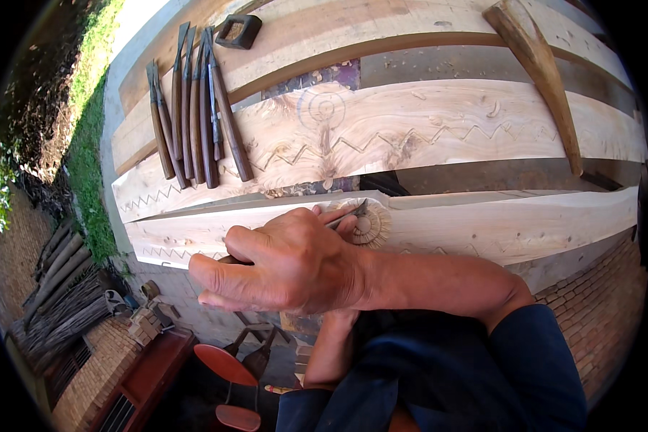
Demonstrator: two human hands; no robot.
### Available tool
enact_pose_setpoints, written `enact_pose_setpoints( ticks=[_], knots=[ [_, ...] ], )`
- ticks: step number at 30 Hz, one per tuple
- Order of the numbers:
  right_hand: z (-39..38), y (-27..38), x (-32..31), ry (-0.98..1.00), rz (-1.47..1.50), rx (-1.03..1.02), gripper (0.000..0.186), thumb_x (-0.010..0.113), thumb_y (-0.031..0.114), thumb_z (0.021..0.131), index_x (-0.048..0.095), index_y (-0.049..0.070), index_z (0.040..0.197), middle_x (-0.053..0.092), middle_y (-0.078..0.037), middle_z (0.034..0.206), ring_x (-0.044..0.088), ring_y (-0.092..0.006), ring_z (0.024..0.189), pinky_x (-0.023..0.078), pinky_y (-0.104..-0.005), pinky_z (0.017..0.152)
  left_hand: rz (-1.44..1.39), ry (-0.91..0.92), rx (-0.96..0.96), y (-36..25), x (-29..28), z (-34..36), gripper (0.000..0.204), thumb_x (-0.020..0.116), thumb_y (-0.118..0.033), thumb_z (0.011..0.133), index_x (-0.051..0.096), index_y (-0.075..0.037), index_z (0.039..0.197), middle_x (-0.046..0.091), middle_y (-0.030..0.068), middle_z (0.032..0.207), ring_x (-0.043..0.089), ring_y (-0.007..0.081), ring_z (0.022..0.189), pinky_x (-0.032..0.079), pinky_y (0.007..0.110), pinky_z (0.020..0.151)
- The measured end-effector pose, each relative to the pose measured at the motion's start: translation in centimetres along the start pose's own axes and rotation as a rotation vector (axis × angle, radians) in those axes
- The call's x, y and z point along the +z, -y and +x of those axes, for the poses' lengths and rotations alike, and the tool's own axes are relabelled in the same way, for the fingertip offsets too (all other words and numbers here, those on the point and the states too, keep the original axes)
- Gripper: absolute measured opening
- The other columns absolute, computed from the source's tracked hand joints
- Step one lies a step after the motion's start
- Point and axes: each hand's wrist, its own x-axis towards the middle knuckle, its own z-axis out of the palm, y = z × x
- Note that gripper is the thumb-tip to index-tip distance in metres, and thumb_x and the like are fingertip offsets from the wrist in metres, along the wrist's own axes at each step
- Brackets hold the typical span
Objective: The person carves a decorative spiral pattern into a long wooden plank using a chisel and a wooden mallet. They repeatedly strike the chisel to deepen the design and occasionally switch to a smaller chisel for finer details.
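Observation:
My right hand (288,263) is closed around the dark handle of a carving chisel (351,214). Most of that handle is hidden in the fist. Beneath it, my left hand (347,225) is largely covered, with its fingertips pinched along the metal blade. The blade's tip meets a round carved rosette (371,225) with radial cuts on the near pale plank (468,219). A zigzag line partly shows along that plank's lower edge. Behind it, a second plank (425,115) bears a carved zigzag and concentric pencilled circles (327,108).
Several wood-handled chisels (194,122) lie side by side at the far left, near a small dark hollowed block (238,32). A wooden mallet (536,65) lies across the boards at right. Below left are a red stool (225,364) and stacked logs (65,273).

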Motion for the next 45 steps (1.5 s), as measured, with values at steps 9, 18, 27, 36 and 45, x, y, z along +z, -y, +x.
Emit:
enact_pose_setpoints(
  ticks=[9,18,27,36,45],
  knots=[
    [-0.1,-0.3,0.1,-0.019,-0.036,-0.009,0.042,0.087,0.035,0.093,0.069,0.005,0.118,0.06,-0.007,0.081,0.066,-0.0205,0.054,0.056,-0.0351,0.046,-0.028,0.023,0.009,0.2,0.3,-0.3,0.023,0.078,-0.011,0.099,0.08,0.0,0.12,0.08,0.0118,0.096,0.073,0.0217,0.095,0.052,0.036,0.094],
    [-0.1,-0.6,0.2,-0.021,-0.001,0.008,0.042,0.087,0.034,0.094,0.069,0.006,0.119,0.059,-0.006,0.079,0.065,-0.02,0.054,0.054,-0.0353,0.045,-0.064,0.063,0.003,0.3,0.1,-0.9,0.025,0.079,-0.007,0.097,0.08,0.0,0.121,0.079,0.0114,0.094,0.072,0.0219,0.088,0.052,0.036,0.086],
    [0.5,-1.1,0.2,-0.082,0.005,0.039,0.041,0.088,0.031,0.093,0.074,0.006,0.121,0.06,-0.006,0.079,0.065,-0.0203,0.054,0.052,-0.0357,0.044,-0.121,0.113,-0.02,0.8,0.1,-1.0,0.028,0.08,-0.004,0.094,0.079,0.0,0.122,0.078,0.011,0.092,0.071,0.0222,0.082,0.051,0.035,0.078],
    [1.2,-1.4,0.2,-0.088,-0.031,0.103,0.035,0.087,0.027,0.093,0.073,0.006,0.117,0.062,-0.007,0.077,0.069,-0.024,0.057,0.056,-0.0385,0.047,-0.153,0.153,-0.027,1.0,0.2,-1.0,0.031,0.081,-0.001,0.092,0.079,0.0,0.122,0.077,0.0106,0.089,0.07,0.0224,0.075,0.051,0.035,0.07],
    [1.7,-1.5,-0.2,-0.09,-0.042,0.151,0.03,0.086,0.029,0.094,0.072,0.009,0.113,0.063,-0.007,0.074,0.069,-0.0254,0.058,0.056,-0.0402,0.049,-0.12,0.143,0.057,0.6,0.5,-0.4,0.034,0.082,0.002,0.089,0.079,-0.001,0.123,0.076,0.0102,0.087,0.069,0.0226,0.069,0.051,0.034,0.062]
  ],
)
